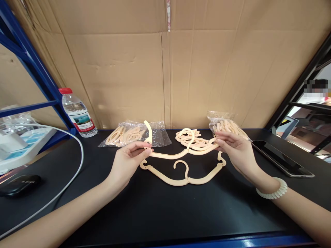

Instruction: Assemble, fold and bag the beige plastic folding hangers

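Note:
Between my two hands a cream folding clothes hanger (170, 156) is held up above the black tabletop, its hook pointing up. The fingers of my left hand (126, 158) pinch its left end, where a short end piece sticks upward. My right hand (236, 151) grips the other end, with the fingertips partly hiding it. Just below and nearer to me, a second cream hanger (168, 180) lies spread out on the table, hook toward the back. Behind the held hanger is a loose pile of folded hangers (196, 134).
Clear plastic bags of folded hangers lie at back left (160, 134) and back right (213, 117). A water bottle (80, 115), a mouse (20, 185), a white cable (81, 151) and a power strip (31, 146) are left; a phone-like dark device (281, 158) is right. Cardboard (116, 69) stands behind.

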`<action>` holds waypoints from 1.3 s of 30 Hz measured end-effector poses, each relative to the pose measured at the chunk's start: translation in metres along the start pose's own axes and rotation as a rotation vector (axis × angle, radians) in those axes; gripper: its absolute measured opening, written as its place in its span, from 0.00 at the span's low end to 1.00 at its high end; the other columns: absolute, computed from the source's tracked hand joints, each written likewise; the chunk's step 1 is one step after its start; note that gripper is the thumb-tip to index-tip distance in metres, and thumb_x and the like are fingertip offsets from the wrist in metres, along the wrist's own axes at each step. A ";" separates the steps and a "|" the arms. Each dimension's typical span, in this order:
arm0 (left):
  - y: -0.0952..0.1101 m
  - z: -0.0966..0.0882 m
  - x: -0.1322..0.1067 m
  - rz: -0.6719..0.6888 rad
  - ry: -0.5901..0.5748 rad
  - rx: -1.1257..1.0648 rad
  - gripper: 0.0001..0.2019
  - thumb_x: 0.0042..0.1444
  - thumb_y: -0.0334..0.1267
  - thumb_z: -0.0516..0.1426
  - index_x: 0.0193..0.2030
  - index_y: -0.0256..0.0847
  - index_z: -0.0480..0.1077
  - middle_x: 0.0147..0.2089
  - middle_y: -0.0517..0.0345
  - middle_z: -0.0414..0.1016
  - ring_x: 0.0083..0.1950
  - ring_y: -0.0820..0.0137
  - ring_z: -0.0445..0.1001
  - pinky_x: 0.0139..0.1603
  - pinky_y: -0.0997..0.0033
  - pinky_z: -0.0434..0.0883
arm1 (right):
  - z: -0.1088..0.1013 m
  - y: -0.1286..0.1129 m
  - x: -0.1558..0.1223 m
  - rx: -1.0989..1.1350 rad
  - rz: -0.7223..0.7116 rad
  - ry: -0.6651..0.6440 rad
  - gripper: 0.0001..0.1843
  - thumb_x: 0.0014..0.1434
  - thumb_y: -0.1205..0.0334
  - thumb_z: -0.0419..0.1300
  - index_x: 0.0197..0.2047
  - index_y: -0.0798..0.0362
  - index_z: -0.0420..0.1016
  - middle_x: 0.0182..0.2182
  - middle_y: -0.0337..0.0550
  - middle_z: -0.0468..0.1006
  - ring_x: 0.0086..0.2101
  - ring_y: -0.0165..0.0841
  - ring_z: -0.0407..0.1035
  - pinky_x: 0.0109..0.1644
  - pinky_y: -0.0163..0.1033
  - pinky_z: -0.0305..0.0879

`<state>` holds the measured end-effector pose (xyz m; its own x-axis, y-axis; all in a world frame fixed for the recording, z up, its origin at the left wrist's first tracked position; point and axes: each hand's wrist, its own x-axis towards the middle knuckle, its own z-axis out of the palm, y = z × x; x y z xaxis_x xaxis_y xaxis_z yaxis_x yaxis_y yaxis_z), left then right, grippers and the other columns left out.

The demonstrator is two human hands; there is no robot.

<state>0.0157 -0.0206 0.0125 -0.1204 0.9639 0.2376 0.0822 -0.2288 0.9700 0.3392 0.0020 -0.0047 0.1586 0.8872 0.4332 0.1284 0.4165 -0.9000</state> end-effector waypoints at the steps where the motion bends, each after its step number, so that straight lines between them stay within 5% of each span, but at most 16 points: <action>1: 0.000 0.000 0.000 -0.001 -0.001 -0.003 0.15 0.41 0.44 0.70 0.34 0.39 0.76 0.43 0.52 0.79 0.44 0.60 0.80 0.45 0.65 0.76 | 0.000 0.000 0.000 0.014 0.019 0.001 0.17 0.50 0.50 0.70 0.41 0.50 0.79 0.34 0.43 0.80 0.34 0.36 0.77 0.40 0.44 0.80; 9: 0.004 0.003 -0.003 0.027 -0.014 0.028 0.18 0.40 0.41 0.71 0.36 0.39 0.73 0.43 0.56 0.75 0.38 0.65 0.80 0.34 0.71 0.74 | -0.001 0.004 0.000 0.013 0.052 -0.027 0.14 0.51 0.50 0.70 0.36 0.50 0.81 0.35 0.42 0.79 0.28 0.31 0.74 0.33 0.39 0.78; 15: 0.007 0.004 -0.004 0.080 0.025 0.007 0.17 0.43 0.43 0.69 0.36 0.39 0.71 0.45 0.56 0.73 0.39 0.67 0.78 0.43 0.63 0.78 | -0.002 0.002 0.001 -0.046 0.045 -0.076 0.17 0.48 0.49 0.72 0.38 0.50 0.81 0.32 0.44 0.80 0.28 0.32 0.73 0.38 0.42 0.76; 20: 0.005 0.003 -0.002 0.095 0.037 -0.073 0.16 0.44 0.42 0.69 0.36 0.39 0.71 0.48 0.56 0.71 0.39 0.69 0.77 0.46 0.61 0.78 | -0.002 -0.001 0.002 0.137 0.187 -0.107 0.24 0.40 0.53 0.76 0.43 0.47 0.80 0.27 0.38 0.79 0.29 0.31 0.72 0.41 0.41 0.74; 28: 0.004 0.008 -0.006 0.065 0.022 -0.143 0.15 0.44 0.38 0.70 0.36 0.39 0.71 0.46 0.57 0.71 0.40 0.70 0.77 0.45 0.64 0.78 | 0.005 0.001 0.001 0.258 0.189 -0.198 0.11 0.57 0.48 0.64 0.39 0.44 0.78 0.39 0.40 0.77 0.39 0.33 0.72 0.47 0.40 0.73; 34: 0.004 0.010 -0.009 0.072 0.025 -0.160 0.15 0.45 0.37 0.69 0.35 0.39 0.68 0.43 0.59 0.73 0.42 0.66 0.79 0.42 0.66 0.78 | 0.014 -0.012 -0.011 0.368 0.340 -0.291 0.09 0.52 0.54 0.70 0.34 0.48 0.79 0.37 0.41 0.77 0.38 0.31 0.71 0.43 0.34 0.72; 39: 0.006 0.010 -0.010 0.114 0.037 -0.160 0.19 0.47 0.35 0.68 0.39 0.42 0.63 0.41 0.58 0.78 0.41 0.67 0.78 0.41 0.66 0.78 | 0.014 -0.014 -0.010 0.475 0.347 -0.181 0.08 0.50 0.57 0.73 0.31 0.50 0.80 0.36 0.39 0.75 0.37 0.27 0.69 0.42 0.29 0.72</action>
<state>0.0271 -0.0307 0.0151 -0.1563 0.9255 0.3449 -0.0605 -0.3575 0.9320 0.3226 -0.0098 0.0025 -0.0607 0.9892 0.1336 -0.3578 0.1034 -0.9281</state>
